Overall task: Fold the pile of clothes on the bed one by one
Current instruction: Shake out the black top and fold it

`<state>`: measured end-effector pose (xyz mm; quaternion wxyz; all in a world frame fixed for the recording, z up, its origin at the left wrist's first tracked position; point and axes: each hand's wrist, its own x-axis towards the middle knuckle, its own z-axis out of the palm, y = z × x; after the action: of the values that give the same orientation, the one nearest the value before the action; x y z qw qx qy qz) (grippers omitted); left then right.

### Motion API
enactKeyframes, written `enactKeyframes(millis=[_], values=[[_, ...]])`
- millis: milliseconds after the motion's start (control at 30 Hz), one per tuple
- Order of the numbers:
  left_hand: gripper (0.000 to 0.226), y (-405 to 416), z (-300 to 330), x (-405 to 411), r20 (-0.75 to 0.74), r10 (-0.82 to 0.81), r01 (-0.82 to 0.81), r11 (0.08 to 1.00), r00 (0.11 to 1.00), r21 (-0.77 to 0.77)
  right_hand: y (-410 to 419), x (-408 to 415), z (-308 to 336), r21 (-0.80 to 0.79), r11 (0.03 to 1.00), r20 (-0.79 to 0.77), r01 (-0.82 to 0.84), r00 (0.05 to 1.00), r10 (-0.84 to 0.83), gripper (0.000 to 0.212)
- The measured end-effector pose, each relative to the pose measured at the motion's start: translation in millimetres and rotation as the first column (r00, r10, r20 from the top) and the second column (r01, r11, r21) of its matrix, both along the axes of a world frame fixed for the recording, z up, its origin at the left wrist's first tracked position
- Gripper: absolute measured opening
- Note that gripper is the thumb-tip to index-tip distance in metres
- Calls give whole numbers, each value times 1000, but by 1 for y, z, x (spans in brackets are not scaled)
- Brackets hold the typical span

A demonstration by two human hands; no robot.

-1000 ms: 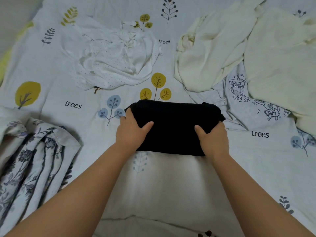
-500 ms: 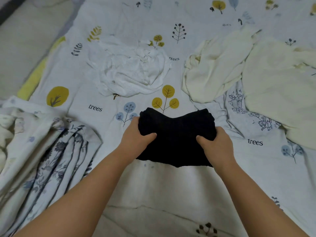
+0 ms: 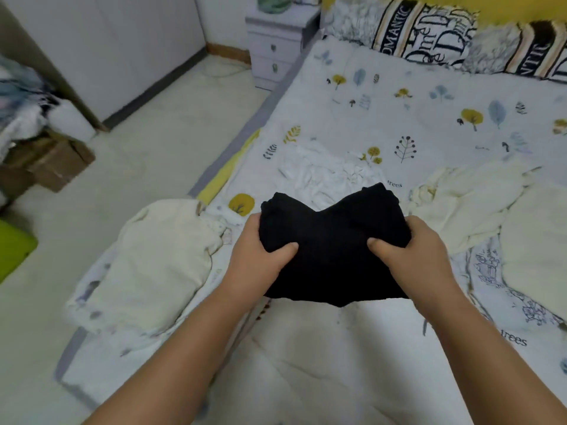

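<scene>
My left hand [image 3: 260, 256] and right hand [image 3: 408, 256] each clench a side of the folded black garment [image 3: 334, 240], thumbs on top, lifted off the bed [image 3: 414, 118] — folding looks finished, so I judge this the carry to a resting spot. White top [image 3: 325, 173] at twelve o'clock, cream clothes [image 3: 466, 207] at two, quilt [image 3: 153, 262] at nine beside the bed's edge — open sheet at one.

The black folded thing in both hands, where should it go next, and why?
Probably carry it left and set it down by the cream bundle at the bed's edge. Both hands, left and right, grip the black garment, already folded; white clothes lie unfolded.
</scene>
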<state>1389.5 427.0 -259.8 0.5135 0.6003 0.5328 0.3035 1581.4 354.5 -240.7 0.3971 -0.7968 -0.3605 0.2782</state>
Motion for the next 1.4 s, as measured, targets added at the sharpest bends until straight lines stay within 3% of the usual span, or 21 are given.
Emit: enactKeyframes(millis=[300, 467, 667, 767, 867, 967, 1033, 1100, 1167, 1200, 1300, 1400], values=[[45, 8, 32, -119, 54, 351, -353, 936, 935, 16, 78, -109, 36, -1, 948, -61, -319, 946, 318, 17], [44, 4, 12, -176, 32, 562, -562, 827, 827, 16, 125, -172, 23, -58, 843, -35, -535, 845, 534, 21], [45, -4, -32, -206, 99, 708, -704, 706, 699, -77, 171, -232, -14, -179, 694, 70, -697, 695, 716, 23], [48, -1, -53, -212, 89, 766, -757, 643, 636, -118, 190, -249, -35, -176, 701, 123, -691, 692, 712, 18], [61, 1, -71, -217, -18, 792, -780, 598, 611, -185, 200, -257, -59, -180, 770, 187, -612, 747, 638, 44], [75, 4, -82, -219, -207, 757, -783, 578, 620, -231, 198, -259, -82, -301, 829, 358, -471, 750, 556, 51], [86, 6, -78, -221, -408, 715, -809, 575, 568, -120, 192, -261, -89, -281, 888, 520, -364, 720, 460, 55], [91, 9, -71, -224, -564, 676, -740, 653, 473, 162, 182, -271, -91, -177, 892, 644, -416, 636, 425, 59], [84, 14, -70, -225, -624, 644, -501, 755, 442, 424, 172, -285, -96, -143, 822, 728, -551, 504, 465, 61], [79, 16, -72, -225, -667, 597, -352, 802, 446, 483, 168, -291, -100, -204, 770, 737, -605, 422, 527, 62], [63, 19, -85, -227, -799, 382, -71, 915, 465, 396, 164, -293, -118, -468, 626, 625, -624, 267, 734, 66], [58, 18, -98, -232, -826, 273, -69, 959, 493, 275, 170, -288, -134, -556, 580, 555, -595, 254, 792, 67]])
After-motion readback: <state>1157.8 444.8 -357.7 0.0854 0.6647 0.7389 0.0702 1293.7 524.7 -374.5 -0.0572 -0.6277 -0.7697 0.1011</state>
